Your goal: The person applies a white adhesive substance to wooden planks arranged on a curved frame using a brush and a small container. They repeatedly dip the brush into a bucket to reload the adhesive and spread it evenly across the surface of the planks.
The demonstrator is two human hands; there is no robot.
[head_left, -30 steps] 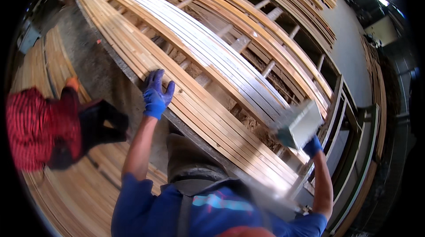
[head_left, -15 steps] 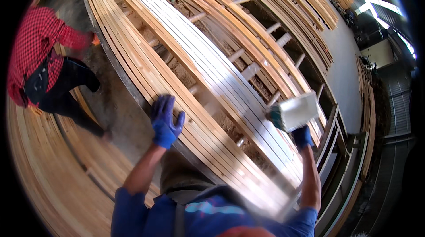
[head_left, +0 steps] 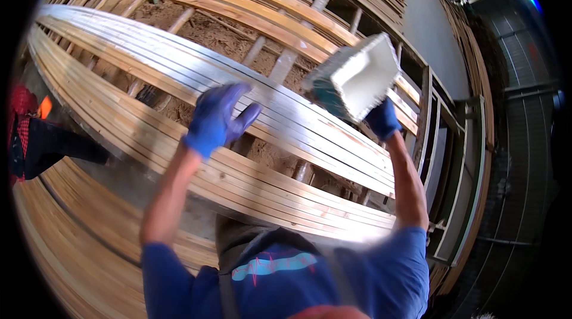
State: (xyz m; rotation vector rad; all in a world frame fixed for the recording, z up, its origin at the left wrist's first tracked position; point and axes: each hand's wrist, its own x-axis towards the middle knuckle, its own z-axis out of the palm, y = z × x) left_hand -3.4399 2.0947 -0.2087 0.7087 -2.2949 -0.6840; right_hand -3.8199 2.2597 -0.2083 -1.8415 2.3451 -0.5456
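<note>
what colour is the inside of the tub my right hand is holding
Off-white inside the tub; best seen in the head view.

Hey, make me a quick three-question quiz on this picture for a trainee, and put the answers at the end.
1. True or false: the left hand is gloved and the right hand is bare.

2. Multiple choice: which holds the white container?
A) the left hand only
B) the right hand only
C) both hands

3. Short answer: what is the main colour of the top worn by the other person at the picture's left edge?

Key
1. False: both are gloved.
2. B
3. Red
</note>
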